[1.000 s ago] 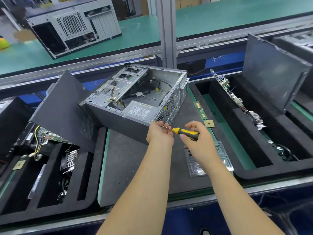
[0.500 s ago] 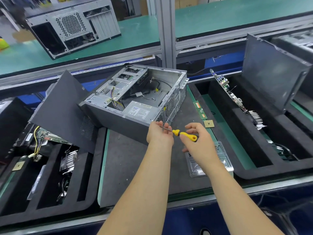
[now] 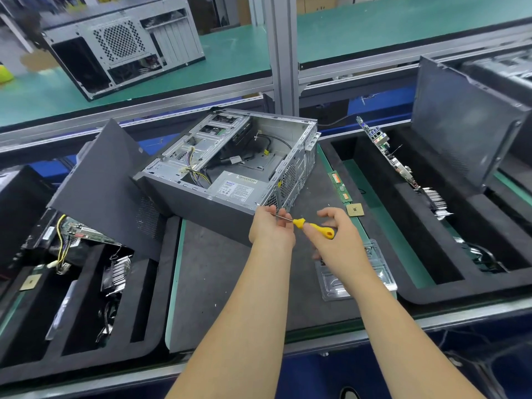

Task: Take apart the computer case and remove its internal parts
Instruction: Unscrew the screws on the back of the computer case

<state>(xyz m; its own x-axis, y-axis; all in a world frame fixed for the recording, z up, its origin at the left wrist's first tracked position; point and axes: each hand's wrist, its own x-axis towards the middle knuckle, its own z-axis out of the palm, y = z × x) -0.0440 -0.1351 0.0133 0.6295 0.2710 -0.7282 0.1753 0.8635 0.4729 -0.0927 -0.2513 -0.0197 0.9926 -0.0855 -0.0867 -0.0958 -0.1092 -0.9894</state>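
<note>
An open grey computer case lies on its side on the dark mat, its power supply and loose cables showing inside. My left hand sits at the case's near rear corner and pinches the metal shaft of a yellow-handled screwdriver. My right hand holds the handle lightly between thumb and fingertips, with the other fingers spread. The screwdriver tip points left toward the case corner and is hidden by my left fingers.
A RAM stick and a CPU chip lie right of the case, a clear plastic tray under my right wrist. Black foam bins hold removed boards and heatsinks on both sides. A side panel leans left. Another case stands on the far bench.
My right hand has loosened from a full grip on the handle to a fingertip hold, and more of the yellow handle shows. The left hand and case stay put.
</note>
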